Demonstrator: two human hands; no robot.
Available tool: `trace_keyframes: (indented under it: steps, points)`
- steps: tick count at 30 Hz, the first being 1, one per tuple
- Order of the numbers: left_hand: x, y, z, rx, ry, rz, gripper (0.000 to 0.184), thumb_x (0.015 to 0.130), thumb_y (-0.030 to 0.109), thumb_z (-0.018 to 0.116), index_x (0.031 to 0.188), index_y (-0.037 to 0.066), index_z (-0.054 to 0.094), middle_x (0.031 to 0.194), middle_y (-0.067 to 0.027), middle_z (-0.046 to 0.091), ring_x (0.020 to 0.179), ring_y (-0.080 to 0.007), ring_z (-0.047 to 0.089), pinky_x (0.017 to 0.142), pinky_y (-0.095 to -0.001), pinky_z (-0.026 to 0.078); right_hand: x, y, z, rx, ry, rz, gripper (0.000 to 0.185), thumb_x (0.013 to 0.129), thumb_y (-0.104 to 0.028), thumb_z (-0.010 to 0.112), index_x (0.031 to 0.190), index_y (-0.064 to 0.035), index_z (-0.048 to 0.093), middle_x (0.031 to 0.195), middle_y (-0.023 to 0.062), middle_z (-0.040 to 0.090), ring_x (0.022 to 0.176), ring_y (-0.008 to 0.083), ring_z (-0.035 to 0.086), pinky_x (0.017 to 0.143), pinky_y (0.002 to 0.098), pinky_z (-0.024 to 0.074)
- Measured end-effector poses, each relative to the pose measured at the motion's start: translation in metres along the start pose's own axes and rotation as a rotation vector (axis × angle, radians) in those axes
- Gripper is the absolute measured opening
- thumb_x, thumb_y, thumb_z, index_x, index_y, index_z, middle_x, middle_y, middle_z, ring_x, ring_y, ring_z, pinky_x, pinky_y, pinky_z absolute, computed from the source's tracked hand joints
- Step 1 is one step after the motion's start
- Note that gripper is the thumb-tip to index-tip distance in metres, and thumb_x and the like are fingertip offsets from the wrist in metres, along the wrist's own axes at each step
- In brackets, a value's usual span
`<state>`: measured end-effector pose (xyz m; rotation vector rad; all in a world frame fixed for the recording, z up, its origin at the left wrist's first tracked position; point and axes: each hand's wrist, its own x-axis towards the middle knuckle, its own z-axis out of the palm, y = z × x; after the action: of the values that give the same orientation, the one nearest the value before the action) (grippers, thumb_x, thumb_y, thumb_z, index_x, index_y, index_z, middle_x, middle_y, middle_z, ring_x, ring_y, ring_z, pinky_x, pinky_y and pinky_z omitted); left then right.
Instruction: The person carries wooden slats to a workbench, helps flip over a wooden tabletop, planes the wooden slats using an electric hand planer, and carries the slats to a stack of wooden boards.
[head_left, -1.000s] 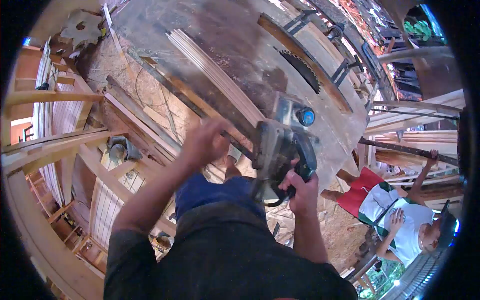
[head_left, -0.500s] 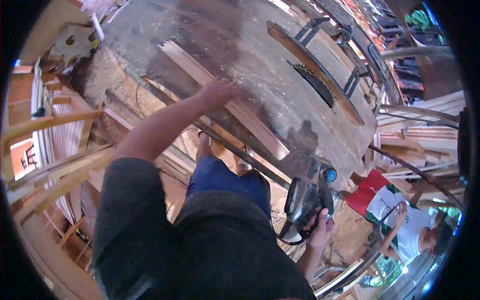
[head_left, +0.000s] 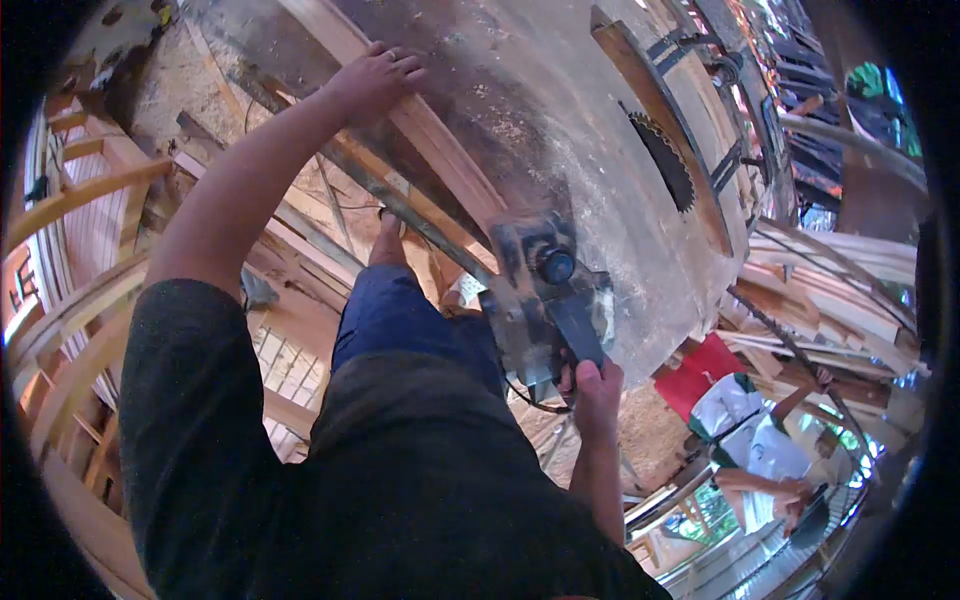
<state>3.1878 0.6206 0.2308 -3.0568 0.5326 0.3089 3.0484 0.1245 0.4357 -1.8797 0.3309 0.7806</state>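
A long, narrow wooden board (head_left: 445, 150) lies on the worktable (head_left: 480, 60). My left hand (head_left: 380, 85) rests across its far part, fingers bent over the edge. In my right hand (head_left: 592, 388) is the rear handle of a dark electric hand planer (head_left: 545, 310) with a blue-topped front knob. The planer's front sits over the near end of the board, hiding that end. Its underside is out of sight, so I cannot tell whether the blade touches the wood.
A toothed saw blade (head_left: 663, 162) sticks up from the table beside a wooden fence (head_left: 665, 120). Timber is stacked (head_left: 830, 290) at the right. Another person (head_left: 750, 430) in a white top stands at lower right. Wooden frames (head_left: 90, 210) and sawdust are at left.
My right hand has brought the planer up and left, onto the board's near end. My left hand has shifted up and left in view, still on the board. The other person's arms have moved.
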Motion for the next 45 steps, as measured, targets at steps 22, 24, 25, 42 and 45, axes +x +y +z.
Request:
trace_keyframes:
  steps: [22,24,25,42,45]
  points:
    - [0.012,-0.034,0.055,0.084,0.28,0.183,0.069,0.074,0.043,0.074,0.134,0.014,0.057,0.144,-0.0084,0.057,0.141,-0.0295,0.048,0.113,-0.0505,0.037,0.059,0.018,-0.028,-0.415,-0.27,-0.152,0.068,0.089,-0.066,0.067,0.101,0.0008,0.066,0.066,0.0022,0.057,0.06,0.011,0.051,0.055,0.0314,0.0425]
    - [0.008,-0.035,0.056,0.08,0.292,0.178,0.067,0.075,0.043,0.073,0.135,0.014,0.058,0.145,-0.0088,0.057,0.142,-0.0301,0.046,0.114,-0.0507,0.036,0.063,0.009,-0.022,-0.415,-0.286,-0.136,0.067,0.089,-0.065,0.067,0.101,0.0007,0.066,0.067,0.0023,0.058,0.061,0.011,0.051,0.055,0.032,0.0428]
    - [0.004,-0.023,0.031,0.065,0.242,0.162,0.066,0.076,0.042,0.072,0.134,0.014,0.058,0.145,-0.009,0.056,0.143,-0.0306,0.046,0.115,-0.0507,0.036,0.065,0.005,-0.017,-0.413,-0.283,-0.14,0.067,0.089,-0.065,0.067,0.101,0.0006,0.066,0.067,0.0024,0.058,0.061,0.011,0.052,0.055,0.0318,0.0429]
    - [0.003,0.0,0.009,0.01,0.02,-0.022,0.066,0.078,0.023,0.076,0.139,0.016,0.053,0.144,-0.0052,0.055,0.14,-0.0259,0.046,0.12,-0.0467,0.032,0.111,-0.047,0.064,-0.543,-0.196,-0.247,0.061,0.09,-0.054,0.071,0.105,0.004,0.064,0.074,0.0089,0.065,0.069,0.0181,0.064,0.063,0.0346,0.0516]
    - [0.002,0.0,0.021,0.008,0.127,-0.01,0.065,0.077,0.024,0.076,0.137,0.016,0.053,0.144,-0.0044,0.056,0.139,-0.0248,0.048,0.119,-0.0456,0.033,0.117,-0.088,0.092,-0.421,-0.308,-0.131,0.059,0.091,-0.052,0.071,0.106,0.0045,0.064,0.077,0.0114,0.067,0.072,0.0201,0.066,0.068,0.0364,0.0532]
